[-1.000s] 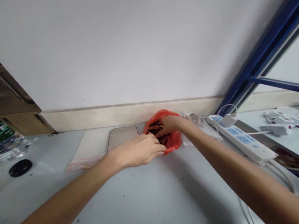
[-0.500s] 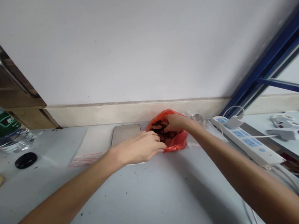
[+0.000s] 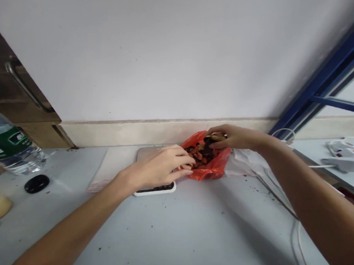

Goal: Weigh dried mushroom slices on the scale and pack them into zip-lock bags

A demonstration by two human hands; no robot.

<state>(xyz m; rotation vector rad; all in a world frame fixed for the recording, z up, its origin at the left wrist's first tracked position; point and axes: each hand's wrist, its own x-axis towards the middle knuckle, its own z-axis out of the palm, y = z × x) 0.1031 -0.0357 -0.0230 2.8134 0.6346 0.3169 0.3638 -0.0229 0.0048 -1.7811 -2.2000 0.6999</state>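
Observation:
A red plastic bag (image 3: 213, 171) stands with its mouth open against the wall, full of dark brown and reddish dried pieces (image 3: 197, 155) that look like dried peel. My left hand (image 3: 165, 164) is closed at the bag's left rim, and a tan piece shows by its fingertips. Above the right side of the mouth, my right hand (image 3: 233, 137) pinches a few dark and tan dried pieces (image 3: 214, 140). Partly under my left hand lies a flat digital scale (image 3: 154, 192) with a white edge and a grey top.
Clear zip bags (image 3: 101, 171) lie left of the scale, and crumpled clear plastic (image 3: 243, 163) lies right of the red bag. A water bottle (image 3: 9, 145) and a black oval object (image 3: 36, 183) are at left. White cables (image 3: 281, 200) and plugs (image 3: 344, 162) are at right.
My right hand has risen out of the bag's inside to its right rim, with dried pieces now showing in its fingers. My left hand has shifted slightly, uncovering the scale's front edge.

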